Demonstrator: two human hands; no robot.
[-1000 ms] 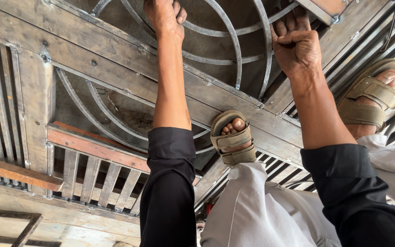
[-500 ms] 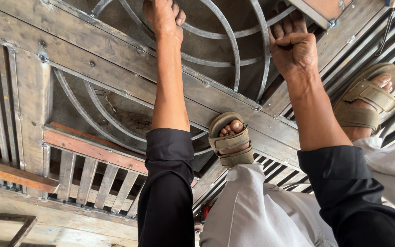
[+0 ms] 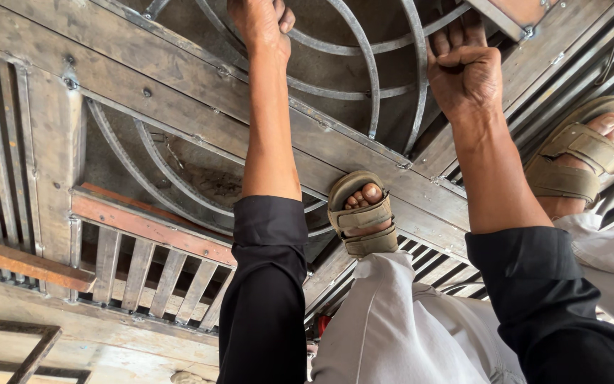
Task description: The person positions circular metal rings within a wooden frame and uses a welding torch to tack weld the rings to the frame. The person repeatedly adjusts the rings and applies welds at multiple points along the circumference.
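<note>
There are no packages, labels, signs or screens to see here, not near the left hand and not near the right hand.

A grey steel gate frame [image 3: 179, 92] lies flat, filling the frame: curved ring bars [image 3: 364, 64] at top centre, straight slats [image 3: 136, 274] lower left, rust-streaked flat bars between.

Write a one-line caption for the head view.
Both hands, left hand and right hand, reach onto the curved bars of a metal gate frame, sandalled feet planted on it.
</note>
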